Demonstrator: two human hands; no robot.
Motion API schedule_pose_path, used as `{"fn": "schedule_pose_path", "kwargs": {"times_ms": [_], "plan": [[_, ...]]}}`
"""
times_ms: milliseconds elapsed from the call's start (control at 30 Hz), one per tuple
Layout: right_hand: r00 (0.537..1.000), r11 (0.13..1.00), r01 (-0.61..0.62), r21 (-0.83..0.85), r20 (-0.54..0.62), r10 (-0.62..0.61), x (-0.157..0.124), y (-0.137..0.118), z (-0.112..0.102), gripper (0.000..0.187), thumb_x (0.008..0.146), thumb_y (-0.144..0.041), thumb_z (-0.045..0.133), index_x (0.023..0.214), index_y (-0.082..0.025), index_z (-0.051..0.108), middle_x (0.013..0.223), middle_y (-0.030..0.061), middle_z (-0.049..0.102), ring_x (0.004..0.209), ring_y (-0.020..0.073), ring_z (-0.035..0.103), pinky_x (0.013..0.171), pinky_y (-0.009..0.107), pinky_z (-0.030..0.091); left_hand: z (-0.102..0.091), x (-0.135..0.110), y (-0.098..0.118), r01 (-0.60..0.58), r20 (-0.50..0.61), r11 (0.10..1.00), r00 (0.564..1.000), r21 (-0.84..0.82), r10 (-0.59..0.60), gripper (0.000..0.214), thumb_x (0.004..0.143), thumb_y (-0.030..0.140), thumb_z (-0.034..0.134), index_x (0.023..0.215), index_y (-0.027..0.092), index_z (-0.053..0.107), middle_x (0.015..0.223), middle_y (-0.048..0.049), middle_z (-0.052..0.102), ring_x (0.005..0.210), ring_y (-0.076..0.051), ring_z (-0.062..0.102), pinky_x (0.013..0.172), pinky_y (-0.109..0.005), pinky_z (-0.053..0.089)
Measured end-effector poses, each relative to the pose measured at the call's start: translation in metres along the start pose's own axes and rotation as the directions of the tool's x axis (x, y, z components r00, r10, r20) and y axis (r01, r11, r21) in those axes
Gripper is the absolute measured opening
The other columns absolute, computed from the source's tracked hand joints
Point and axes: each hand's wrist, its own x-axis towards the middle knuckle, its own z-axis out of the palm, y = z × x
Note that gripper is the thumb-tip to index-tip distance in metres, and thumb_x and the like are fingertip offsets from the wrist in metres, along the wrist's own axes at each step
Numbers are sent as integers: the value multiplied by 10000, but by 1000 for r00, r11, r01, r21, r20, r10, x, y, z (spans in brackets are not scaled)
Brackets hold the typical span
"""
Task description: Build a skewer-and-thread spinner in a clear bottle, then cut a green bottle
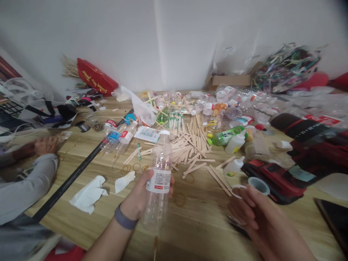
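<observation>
My left hand (pixel 140 195) is wrapped round the middle of a clear plastic bottle (pixel 160 156), which stands nearly upright above the table, its white cap on and its label facing me. A thin stick (pixel 156 243) shows below the bottle's base. My right hand (pixel 247 206) is curled closed and blurred, with a white ring-shaped piece (pixel 239 191) at its fingertips. Just beyond those fingers lies a grey round cup or lid (pixel 259 185). Several wooden craft sticks (pixel 190 148) are heaped beyond the bottle, and rubber bands (pixel 136 166) are scattered nearby.
At right stands a red and black power drill (pixel 301 152). Small white glue bottles (pixel 235 145) and many plastic bottles (pixel 209 108) crowd the back. Crumpled tissue (pixel 89 194) and a long black strip (pixel 73 177) lie left. Another person's hands (pixel 45 146) work at far left.
</observation>
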Motion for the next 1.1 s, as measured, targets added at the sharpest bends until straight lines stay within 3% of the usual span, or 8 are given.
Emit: {"fn": "schedule_pose_path", "kwargs": {"times_ms": [300,467,767,1000,1100], "plan": [[999,1000,12,4,-48,-12,-6,-5,-22,462,714,-530,777,562,-221,468,512,-41,357,489,130,296,478,290,385,4,2,-1,-1,-14,1000,1000,-5,1,585,714,510,759,1161,148,657,883,-83,756,696,-208,705,636,-268,521],[1000,1000,-11,21,8,11,-5,0,-15,434,735,-511,771,582,-215,492,539,-39,373,495,120,280,480,279,356,5,5,-3,-16,17,1000,1000,27,15,553,712,532,754,1076,121,690,853,-82,752,649,-203,699,586,-255,507],[998,999,-37,-9,44,38,-6,2,5,427,746,-500,767,587,-214,493,556,-38,364,519,120,281,493,280,314,2,1,-6,-63,-8,995,998,74,64,598,784,524,676,1223,122,629,913,-114,745,711,-229,696,617,-286,512],[999,999,-41,9,-31,42,-7,6,-16,431,671,-496,823,601,-212,507,556,-43,379,504,108,288,473,268,360,4,0,-3,-41,-46,998,998,42,42,578,725,512,749,1141,118,670,881,-101,750,741,-226,710,696,-291,525],[992,999,-48,12,-116,49,-6,3,-29,476,591,-489,868,568,-209,484,540,-48,367,488,101,303,451,262,399,4,-3,-1,-46,-39,998,998,30,47,584,725,522,741,1137,114,671,855,-97,743,688,-213,701,633,-271,521]]}}
